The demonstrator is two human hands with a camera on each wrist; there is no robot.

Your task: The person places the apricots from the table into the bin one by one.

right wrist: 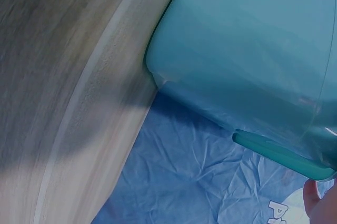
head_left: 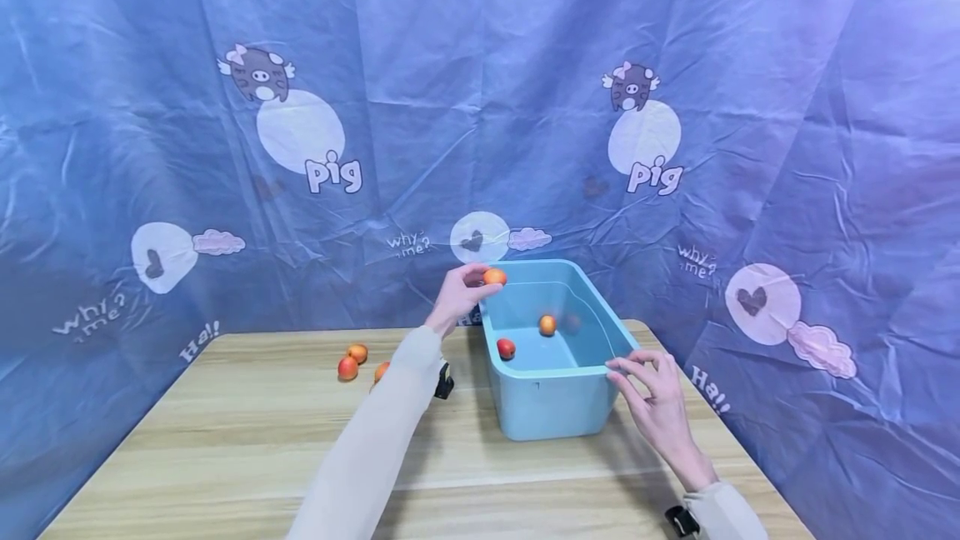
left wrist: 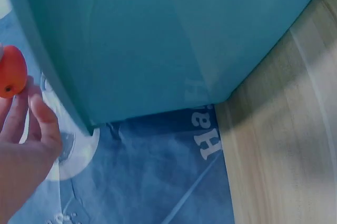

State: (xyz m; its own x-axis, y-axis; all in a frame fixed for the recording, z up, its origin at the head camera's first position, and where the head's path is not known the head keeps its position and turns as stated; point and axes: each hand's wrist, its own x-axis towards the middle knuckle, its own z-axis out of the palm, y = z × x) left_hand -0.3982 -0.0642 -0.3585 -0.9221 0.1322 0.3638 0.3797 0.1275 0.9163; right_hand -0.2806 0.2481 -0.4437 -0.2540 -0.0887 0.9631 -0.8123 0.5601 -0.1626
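In the head view, my left hand (head_left: 457,297) pinches a small, smooth orange-red fruit (head_left: 495,277) between thumb and fingers, above the left rim of a light-blue plastic bin (head_left: 553,402). The left wrist view shows this fruit (left wrist: 12,71) as oval with a small dark spot, close by the bin's wall (left wrist: 142,50). Inside the bin lie a red fruit (head_left: 506,348) near the left wall and an orange one (head_left: 547,325) farther back. My right hand (head_left: 660,407) holds the bin's rim at its near right corner, thumb and fingertips at the edge.
On the wooden table (head_left: 225,432), left of the bin, are an orange fruit (head_left: 357,353), a red-orange one (head_left: 347,368) and another (head_left: 381,371) partly behind my left sleeve. A blue printed curtain (head_left: 420,148) hangs behind the table and along both sides.
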